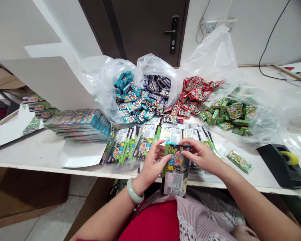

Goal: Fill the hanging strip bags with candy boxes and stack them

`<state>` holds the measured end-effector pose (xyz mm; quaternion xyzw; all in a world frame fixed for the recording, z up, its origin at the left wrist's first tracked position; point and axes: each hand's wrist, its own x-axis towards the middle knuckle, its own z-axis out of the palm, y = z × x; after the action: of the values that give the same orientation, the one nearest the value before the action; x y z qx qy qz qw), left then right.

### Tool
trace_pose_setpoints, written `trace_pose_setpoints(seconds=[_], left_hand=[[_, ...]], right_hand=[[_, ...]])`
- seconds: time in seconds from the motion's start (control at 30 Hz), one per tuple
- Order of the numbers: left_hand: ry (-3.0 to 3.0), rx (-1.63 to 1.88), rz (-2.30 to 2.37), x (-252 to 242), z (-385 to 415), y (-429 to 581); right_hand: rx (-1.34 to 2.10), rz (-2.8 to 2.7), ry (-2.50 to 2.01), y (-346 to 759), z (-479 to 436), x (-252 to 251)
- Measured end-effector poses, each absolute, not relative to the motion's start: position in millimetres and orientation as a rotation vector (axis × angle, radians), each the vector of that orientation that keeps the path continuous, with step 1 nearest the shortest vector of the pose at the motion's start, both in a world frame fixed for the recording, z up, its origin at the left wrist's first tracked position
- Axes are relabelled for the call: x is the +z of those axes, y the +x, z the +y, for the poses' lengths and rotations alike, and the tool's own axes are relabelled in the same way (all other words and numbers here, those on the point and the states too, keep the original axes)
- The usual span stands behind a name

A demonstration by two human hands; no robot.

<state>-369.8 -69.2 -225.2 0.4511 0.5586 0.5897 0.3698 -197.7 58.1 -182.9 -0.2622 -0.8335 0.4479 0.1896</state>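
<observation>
Left hand (153,164): fingers curled, pinching the left side of a printed card (175,170); a pale green bangle (135,191) sits on the wrist. Right hand (202,155): fingers bent, pinching the card's upper right edge. The card is held upright, slightly tilted, its lower end past the front edge of a white table (65,163). Just beyond lies a row of overlapping cards (142,144). Left of these, a stack of boxed packets (77,126). Further back, four clear plastic bags hold small boxes: blue (126,95), purple (155,92), red (190,95), green (228,113). Right of the hands: one green packet (239,161) and a black tape dispenser (282,165). Behind everything, a dark door (150,30).
</observation>
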Motion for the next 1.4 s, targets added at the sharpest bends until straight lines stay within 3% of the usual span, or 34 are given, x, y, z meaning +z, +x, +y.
trace_pose_setpoints(seconds=[0.13, 0.37, 0.67, 0.83, 1.03, 1.27, 1.4], left_hand=[[1.074, 1.485, 1.397, -242, -82, -359], [1.039, 1.423, 1.400, -248, -90, -368], [1.228, 1.479, 1.613, -231, -76, -372], [1.150, 1.577, 1.449, -220, -61, -370], [1.383, 1.498, 1.451, -210, -63, -374], [1.190, 1.418, 1.492, -198, -50, -369], [1.306, 1.364, 1.452, -196, -51, -375]], right_hand=[[1.359, -2.278, -0.796, -187, 43, -204], [1.461, -1.466, -0.921, -200, 6, -244], [1.450, -1.839, -0.835, -192, 23, -234], [1.499, -1.743, -0.814, -189, 29, -218], [1.438, -1.920, -0.773, -185, 28, -210], [1.709, -1.838, -0.922, -196, 38, -197], [1.668, -1.947, -0.864, -193, 40, -192]])
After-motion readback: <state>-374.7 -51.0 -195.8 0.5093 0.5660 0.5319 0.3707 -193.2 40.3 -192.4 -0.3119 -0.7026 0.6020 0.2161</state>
